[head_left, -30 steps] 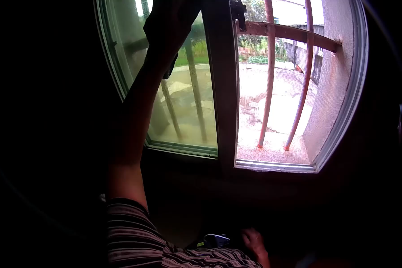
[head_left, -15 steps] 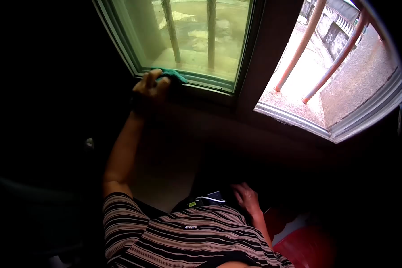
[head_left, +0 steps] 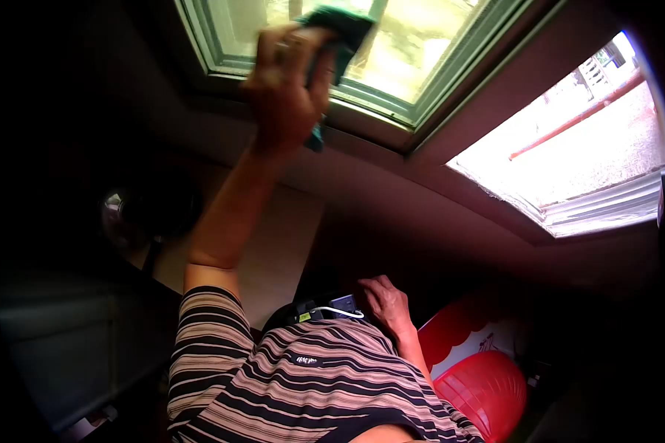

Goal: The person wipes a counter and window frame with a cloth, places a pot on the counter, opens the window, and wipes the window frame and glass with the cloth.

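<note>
My left hand (head_left: 288,81) is raised to the window on the left, closed around a dark green cloth (head_left: 340,37). The cloth is bunched over the lower pane (head_left: 403,55), and a loose end hangs below my wrist. Motion blurs the hand and cloth, so I cannot tell how firmly they touch the glass. My right hand (head_left: 388,303) rests low by my waist, its fingers loosely bent and somewhat apart, with nothing visible in them. Beside it sits a small dark device with a white cable (head_left: 340,310) at the front of my striped shirt.
A second window opening (head_left: 569,140) with a rusty bar lies to the right. At the lower right is a red rounded object (head_left: 484,391). A pale surface (head_left: 281,244) and a dark shiny round object (head_left: 125,214) are at the left. Much is in shadow.
My left hand has moved up and right with the cloth, from the lower frame corner onto the pane. The view has tilted and brightened. My right hand stays by the waist.
</note>
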`<state>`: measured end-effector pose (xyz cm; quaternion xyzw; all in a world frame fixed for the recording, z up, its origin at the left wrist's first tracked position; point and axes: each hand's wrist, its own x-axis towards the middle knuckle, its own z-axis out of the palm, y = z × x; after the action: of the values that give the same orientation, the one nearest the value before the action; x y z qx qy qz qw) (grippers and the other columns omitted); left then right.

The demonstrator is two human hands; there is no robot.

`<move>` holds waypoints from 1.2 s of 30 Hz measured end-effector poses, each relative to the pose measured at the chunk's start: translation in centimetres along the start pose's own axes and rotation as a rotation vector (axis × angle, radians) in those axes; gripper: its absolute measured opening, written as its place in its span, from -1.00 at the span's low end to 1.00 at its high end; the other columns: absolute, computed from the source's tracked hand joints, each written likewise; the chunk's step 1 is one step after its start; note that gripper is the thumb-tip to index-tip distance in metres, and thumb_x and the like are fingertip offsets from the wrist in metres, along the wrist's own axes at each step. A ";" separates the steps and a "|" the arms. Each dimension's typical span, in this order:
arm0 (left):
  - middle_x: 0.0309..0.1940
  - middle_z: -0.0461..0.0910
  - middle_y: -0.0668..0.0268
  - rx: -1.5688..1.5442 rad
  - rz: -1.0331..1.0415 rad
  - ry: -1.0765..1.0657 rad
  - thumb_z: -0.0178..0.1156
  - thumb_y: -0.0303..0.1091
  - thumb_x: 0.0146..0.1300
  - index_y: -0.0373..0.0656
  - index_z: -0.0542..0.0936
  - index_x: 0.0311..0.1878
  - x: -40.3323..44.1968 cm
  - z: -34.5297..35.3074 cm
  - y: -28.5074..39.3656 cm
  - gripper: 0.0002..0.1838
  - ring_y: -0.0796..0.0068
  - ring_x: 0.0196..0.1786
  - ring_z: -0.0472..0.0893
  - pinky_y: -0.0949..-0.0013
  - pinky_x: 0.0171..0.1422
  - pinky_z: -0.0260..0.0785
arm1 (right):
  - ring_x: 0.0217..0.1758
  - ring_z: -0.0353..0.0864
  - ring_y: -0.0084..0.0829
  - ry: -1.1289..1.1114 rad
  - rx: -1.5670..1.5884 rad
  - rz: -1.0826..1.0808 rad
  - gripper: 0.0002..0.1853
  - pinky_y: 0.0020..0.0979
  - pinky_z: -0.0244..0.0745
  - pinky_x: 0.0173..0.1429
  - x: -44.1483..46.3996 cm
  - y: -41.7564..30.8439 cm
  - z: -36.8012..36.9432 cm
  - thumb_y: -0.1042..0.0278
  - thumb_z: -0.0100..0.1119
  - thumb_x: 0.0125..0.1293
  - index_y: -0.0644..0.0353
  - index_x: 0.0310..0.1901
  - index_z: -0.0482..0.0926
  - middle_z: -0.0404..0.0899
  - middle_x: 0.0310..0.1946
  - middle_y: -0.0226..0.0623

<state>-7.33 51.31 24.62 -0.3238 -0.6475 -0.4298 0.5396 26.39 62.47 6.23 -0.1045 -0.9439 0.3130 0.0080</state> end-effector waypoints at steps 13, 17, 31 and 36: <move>-0.24 0.54 0.28 0.426 -0.066 -0.249 0.28 -0.45 0.18 0.13 0.68 0.03 -6.0 -7.1 -9.1 -0.65 0.22 -0.29 0.65 0.27 -0.31 0.57 | -0.15 0.64 -0.15 -0.103 -0.035 0.048 -0.76 -0.24 0.57 -0.13 -0.6 0.6 -0.7 0.40 0.14 0.28 0.01 -0.03 0.62 0.58 -0.16 -0.27; -0.20 0.58 0.31 0.469 -0.182 -0.232 0.31 -0.31 0.21 0.07 0.68 0.02 -5.1 -7.8 -9.9 -0.71 0.21 -0.25 0.64 0.24 -0.22 0.50 | -0.16 0.63 -0.13 -0.135 -0.033 0.042 -0.76 -0.23 0.57 -0.13 0.1 1.5 -0.3 0.39 0.14 0.28 0.00 -0.02 0.62 0.57 -0.18 -0.26; -0.30 0.52 0.32 0.317 -0.103 -0.240 0.34 -0.35 0.10 -0.04 0.67 -0.11 -5.3 -4.7 -4.4 -0.75 0.27 -0.29 0.64 0.28 -0.24 0.53 | -0.14 0.62 -0.09 -0.172 0.004 -0.045 -0.75 -0.19 0.57 -0.12 2.0 0.2 0.3 0.37 0.12 0.29 -0.03 0.00 0.61 0.55 -0.20 -0.23; -0.29 0.53 0.31 0.201 -0.145 -0.275 0.34 -0.38 0.10 -0.04 0.68 -0.09 -5.5 -3.7 -1.5 -0.73 0.24 -0.30 0.63 0.26 -0.25 0.51 | -0.18 0.62 -0.09 -0.174 -0.037 -0.063 -0.75 -0.19 0.57 -0.14 1.8 0.1 1.1 0.36 0.13 0.30 -0.04 0.00 0.61 0.54 -0.22 -0.23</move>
<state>-5.95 47.55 19.10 -0.2766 -0.7763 -0.3525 0.4434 24.58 62.23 5.22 -0.0475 -0.9495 0.3031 -0.0662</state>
